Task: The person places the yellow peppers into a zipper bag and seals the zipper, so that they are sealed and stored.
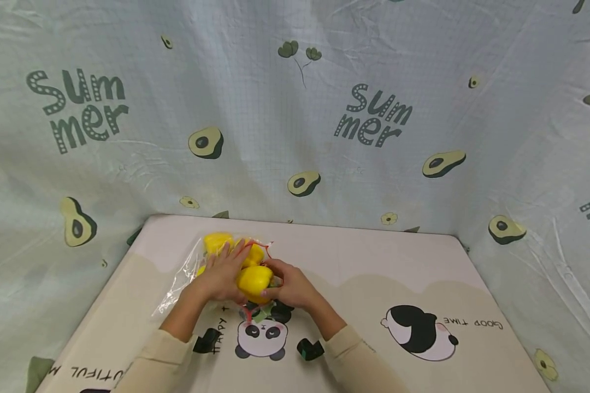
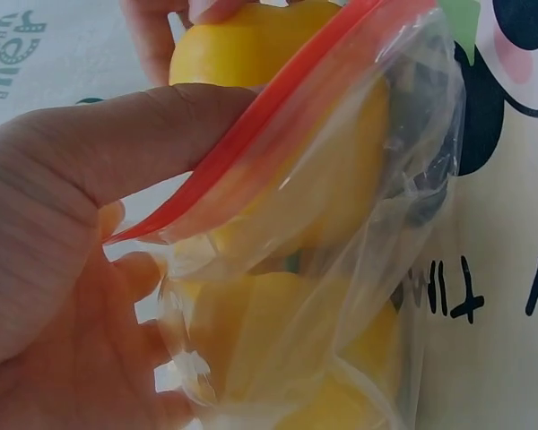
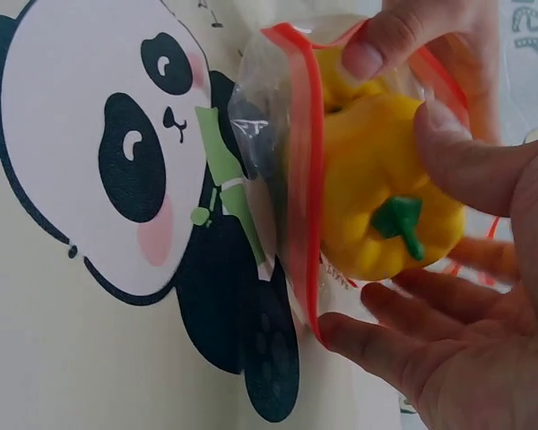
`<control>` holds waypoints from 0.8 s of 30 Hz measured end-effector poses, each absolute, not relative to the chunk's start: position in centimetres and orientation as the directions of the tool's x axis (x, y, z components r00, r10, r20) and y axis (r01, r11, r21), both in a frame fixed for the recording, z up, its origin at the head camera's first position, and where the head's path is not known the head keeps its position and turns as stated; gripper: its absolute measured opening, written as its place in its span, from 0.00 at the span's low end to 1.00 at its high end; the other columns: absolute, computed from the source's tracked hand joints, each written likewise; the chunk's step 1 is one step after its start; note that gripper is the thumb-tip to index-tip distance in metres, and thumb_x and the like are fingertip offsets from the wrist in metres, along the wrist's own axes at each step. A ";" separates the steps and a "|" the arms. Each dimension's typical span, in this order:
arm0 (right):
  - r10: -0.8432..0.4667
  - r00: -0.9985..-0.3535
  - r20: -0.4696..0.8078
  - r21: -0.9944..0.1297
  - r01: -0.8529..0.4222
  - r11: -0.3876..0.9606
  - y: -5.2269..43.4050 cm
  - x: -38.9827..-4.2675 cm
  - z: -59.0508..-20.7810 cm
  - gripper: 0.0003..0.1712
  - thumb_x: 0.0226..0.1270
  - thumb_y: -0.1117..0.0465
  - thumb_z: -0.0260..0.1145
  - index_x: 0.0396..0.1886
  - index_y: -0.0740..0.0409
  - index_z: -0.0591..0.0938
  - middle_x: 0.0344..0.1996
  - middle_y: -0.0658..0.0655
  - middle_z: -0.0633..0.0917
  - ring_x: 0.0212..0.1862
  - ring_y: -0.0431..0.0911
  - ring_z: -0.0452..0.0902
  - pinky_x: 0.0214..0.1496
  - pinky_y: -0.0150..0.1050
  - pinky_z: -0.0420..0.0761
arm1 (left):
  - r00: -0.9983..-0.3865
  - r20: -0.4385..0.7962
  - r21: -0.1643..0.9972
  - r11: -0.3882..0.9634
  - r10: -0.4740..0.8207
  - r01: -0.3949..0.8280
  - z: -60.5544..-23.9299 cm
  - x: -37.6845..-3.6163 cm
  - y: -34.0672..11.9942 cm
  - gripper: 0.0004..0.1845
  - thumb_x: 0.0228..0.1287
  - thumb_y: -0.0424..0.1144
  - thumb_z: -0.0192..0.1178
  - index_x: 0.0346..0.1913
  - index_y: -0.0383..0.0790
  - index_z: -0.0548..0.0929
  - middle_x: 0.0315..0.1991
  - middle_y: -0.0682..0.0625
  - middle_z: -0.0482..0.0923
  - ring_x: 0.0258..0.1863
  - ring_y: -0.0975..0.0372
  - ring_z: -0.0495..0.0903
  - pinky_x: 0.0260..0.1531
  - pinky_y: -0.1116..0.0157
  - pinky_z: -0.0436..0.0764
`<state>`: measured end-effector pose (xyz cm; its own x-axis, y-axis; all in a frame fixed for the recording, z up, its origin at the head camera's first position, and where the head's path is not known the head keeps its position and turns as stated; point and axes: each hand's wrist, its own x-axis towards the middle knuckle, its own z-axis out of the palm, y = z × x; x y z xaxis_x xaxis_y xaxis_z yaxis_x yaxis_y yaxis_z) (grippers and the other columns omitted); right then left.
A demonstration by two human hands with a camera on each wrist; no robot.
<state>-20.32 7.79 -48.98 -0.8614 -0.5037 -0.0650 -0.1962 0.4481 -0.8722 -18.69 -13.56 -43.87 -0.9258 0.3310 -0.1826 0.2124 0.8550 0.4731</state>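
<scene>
On the cream panda-print table (image 1: 472, 284), bare surface lies toward 3 o'clock and the draped avocado-print cloth wall (image 1: 295, 109) stands well off at 12. The right hand (image 1: 295, 289) curls its fingers (image 3: 386, 345) round a glossy yellow bell pepper with a green stem (image 3: 386, 224), half inside the mouth of the clear red-zipped plastic bag (image 2: 341, 269), stem facing the palm. The left hand (image 1: 221, 273) pinches the bag's red rim; the bag, holding more yellow peppers, runs from 6 toward 11 o'clock.

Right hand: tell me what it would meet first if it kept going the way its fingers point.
The right hand cups a yellow pepper at the red-rimmed mouth of the plastic bag; going on, it would likely meet the peppers already inside, though depth is unclear.
</scene>
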 end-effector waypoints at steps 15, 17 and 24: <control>-0.444 -0.889 -0.116 -0.829 -0.160 0.536 7.2 -20.2 -49.3 0.38 0.64 0.55 0.77 0.73 0.49 0.76 0.62 0.59 0.85 0.61 0.57 0.84 0.67 0.54 0.84 | -0.933 -0.165 0.458 0.862 0.321 0.216 -44.1 -18.8 -13.7 0.65 0.44 0.39 0.83 0.84 0.39 0.52 0.86 0.38 0.43 0.83 0.32 0.40 0.77 0.26 0.39; -0.430 -0.893 -0.133 -0.814 -0.149 0.561 7.1 -20.2 -49.2 0.37 0.63 0.54 0.78 0.72 0.51 0.77 0.61 0.59 0.86 0.61 0.55 0.84 0.68 0.54 0.83 | -0.933 -0.165 0.457 0.863 0.319 0.214 -44.1 -18.8 -13.8 0.65 0.45 0.40 0.83 0.84 0.39 0.52 0.86 0.38 0.43 0.83 0.32 0.39 0.77 0.27 0.39; -0.411 -0.903 -0.127 -0.855 -0.111 0.507 7.0 -20.0 -49.2 0.32 0.62 0.61 0.78 0.64 0.59 0.77 0.61 0.60 0.85 0.63 0.55 0.83 0.71 0.54 0.80 | -0.935 -0.168 0.460 0.863 0.314 0.207 -44.0 -18.7 -13.9 0.65 0.45 0.40 0.82 0.84 0.38 0.52 0.86 0.38 0.42 0.83 0.32 0.40 0.77 0.26 0.38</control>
<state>-19.98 6.98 -49.21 -0.9030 -0.4105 -0.1268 -0.1108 0.5075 -0.8545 -18.70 -13.86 -43.99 -0.9346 0.3138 -0.1677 0.2072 0.8632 0.4604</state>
